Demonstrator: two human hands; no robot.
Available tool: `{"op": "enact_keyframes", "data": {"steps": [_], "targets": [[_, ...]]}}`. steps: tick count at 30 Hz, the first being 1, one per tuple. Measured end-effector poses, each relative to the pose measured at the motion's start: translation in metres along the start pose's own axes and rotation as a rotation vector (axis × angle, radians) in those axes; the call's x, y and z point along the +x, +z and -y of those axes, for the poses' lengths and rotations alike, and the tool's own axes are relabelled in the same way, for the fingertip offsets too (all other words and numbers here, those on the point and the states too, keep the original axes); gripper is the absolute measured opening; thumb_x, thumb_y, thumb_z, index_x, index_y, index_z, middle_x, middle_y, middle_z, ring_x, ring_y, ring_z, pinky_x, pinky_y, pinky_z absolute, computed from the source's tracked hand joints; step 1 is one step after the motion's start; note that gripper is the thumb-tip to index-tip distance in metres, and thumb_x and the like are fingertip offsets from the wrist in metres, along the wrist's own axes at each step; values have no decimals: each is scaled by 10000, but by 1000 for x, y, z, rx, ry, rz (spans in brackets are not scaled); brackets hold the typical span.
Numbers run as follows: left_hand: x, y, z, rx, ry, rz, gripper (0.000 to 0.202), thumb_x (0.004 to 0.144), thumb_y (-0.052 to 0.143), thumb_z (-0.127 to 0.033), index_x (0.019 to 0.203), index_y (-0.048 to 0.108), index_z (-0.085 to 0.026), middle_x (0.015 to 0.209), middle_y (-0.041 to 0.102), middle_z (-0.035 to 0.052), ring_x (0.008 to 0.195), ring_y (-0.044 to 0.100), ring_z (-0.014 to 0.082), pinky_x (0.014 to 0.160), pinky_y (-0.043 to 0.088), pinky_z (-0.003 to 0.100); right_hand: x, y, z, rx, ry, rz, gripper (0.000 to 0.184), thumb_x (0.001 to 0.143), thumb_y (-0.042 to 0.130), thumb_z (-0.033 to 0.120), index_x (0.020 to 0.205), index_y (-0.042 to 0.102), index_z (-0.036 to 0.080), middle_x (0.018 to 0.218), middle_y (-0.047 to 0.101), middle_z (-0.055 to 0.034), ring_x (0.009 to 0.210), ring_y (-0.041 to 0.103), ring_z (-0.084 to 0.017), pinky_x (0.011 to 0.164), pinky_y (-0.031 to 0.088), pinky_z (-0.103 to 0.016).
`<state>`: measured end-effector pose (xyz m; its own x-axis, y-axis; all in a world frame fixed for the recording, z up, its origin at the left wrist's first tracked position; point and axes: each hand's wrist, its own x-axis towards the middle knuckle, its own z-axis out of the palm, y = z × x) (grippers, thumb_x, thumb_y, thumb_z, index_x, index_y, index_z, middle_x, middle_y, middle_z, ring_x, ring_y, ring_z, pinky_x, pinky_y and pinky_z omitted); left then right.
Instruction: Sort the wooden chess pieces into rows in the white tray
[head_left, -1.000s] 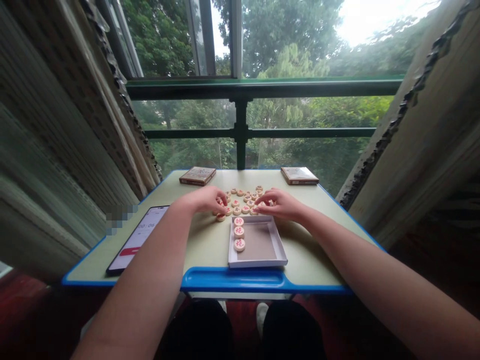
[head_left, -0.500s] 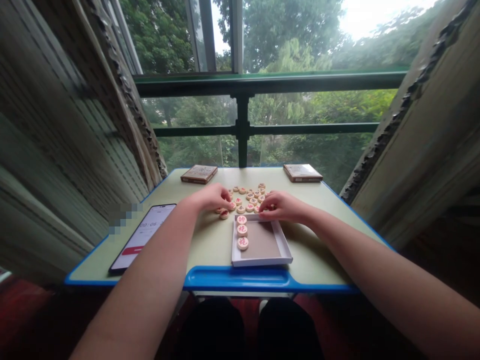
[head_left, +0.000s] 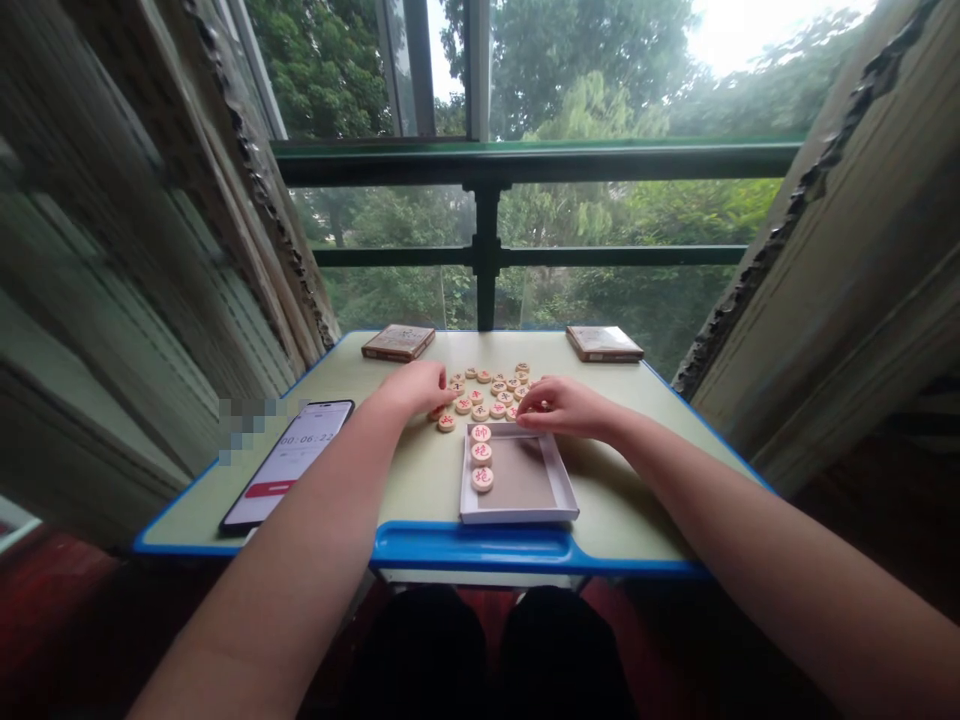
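My left hand (head_left: 421,388) reaches to the left edge of a cluster of round wooden xiangqi pieces (head_left: 480,411). Its fingers are bent down onto a piece there, mostly hidden beneath them. Just in front lies another piece with a red character (head_left: 446,422), face up. My right hand (head_left: 559,404) is at the far rim of a shallow white box (head_left: 572,490), fingers loosely curled and slightly apart. Its fingertips are beside the rim and a red-marked piece (head_left: 513,412); nothing shows in its grasp. Inside the box, three red-marked pieces (head_left: 481,455) form a column along the left wall.
A phone (head_left: 289,465) showing a timer lies on the left of the pale table (head_left: 637,520). Two flat brown boxes (head_left: 398,342) (head_left: 604,343) sit at the far corners. A blue trough (head_left: 480,545) runs along the near edge. Curtains and a green railing (head_left: 540,165) stand beyond.
My left hand has shifted left, away from the pieces it was touching. The tilted piece near it now lies flat. My right hand stays at the box rim.
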<state>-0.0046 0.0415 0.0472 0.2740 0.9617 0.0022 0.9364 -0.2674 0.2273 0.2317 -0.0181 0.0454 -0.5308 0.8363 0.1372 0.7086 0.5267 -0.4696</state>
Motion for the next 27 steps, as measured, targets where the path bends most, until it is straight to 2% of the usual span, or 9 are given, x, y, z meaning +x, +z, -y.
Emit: {"op": "enact_keyframes", "data": {"steps": [5,7,10,13,15,18,23,27], "targets": [[1,0,-4,-163,-3,-37,390,572,664,-280,931,585,-151,818,653,65,707,590,184,563,398,244,-1,1,1,13,3,-25,276,775,567,368,809,722,141,739,650,-55,673,531,-140,604,378,-242],[1,1,-8,-233,-5,-25,357,575,662,-246,908,603,-130,764,646,60,644,583,170,555,408,254,-1,3,1,31,4,-24,319,793,548,399,778,713,127,705,635,-52,634,512,-128,573,364,-236],[0,2,-13,-415,20,-14,255,602,669,-268,803,644,-113,714,642,64,589,569,153,519,409,257,0,6,0,39,-24,-44,350,812,525,423,758,702,126,674,620,-41,605,489,-117,558,345,-233],[-4,0,-18,-716,91,2,342,624,692,-348,861,665,-103,744,659,75,606,569,138,519,423,248,0,9,0,10,-22,-158,281,803,551,382,847,702,149,702,624,-33,629,493,-117,592,348,-230],[-7,-1,-22,-863,146,60,427,618,712,-389,924,669,-94,757,669,84,606,566,128,546,441,255,-1,10,2,-9,-4,-238,285,788,574,351,978,672,164,700,609,-16,612,481,-109,597,347,-224],[-11,-2,-27,-992,216,190,471,610,735,-395,963,676,-88,800,684,107,634,582,134,595,463,276,-1,12,4,-43,-34,-320,393,773,599,330,1139,585,187,693,583,7,587,457,-101,594,345,-219],[-16,-1,-34,-1105,329,383,407,625,747,-340,959,693,-115,871,700,112,742,626,164,689,485,289,-2,16,6,-83,-145,-378,322,790,579,326,1078,607,185,684,577,-2,588,448,-102,596,353,-219],[-17,-3,-35,-1080,363,459,392,636,744,-351,954,696,-126,903,700,114,781,641,179,713,497,296,-2,18,7,-72,-144,-394,259,805,552,309,1019,617,179,646,568,6,558,438,-94,579,353,-212]]}}
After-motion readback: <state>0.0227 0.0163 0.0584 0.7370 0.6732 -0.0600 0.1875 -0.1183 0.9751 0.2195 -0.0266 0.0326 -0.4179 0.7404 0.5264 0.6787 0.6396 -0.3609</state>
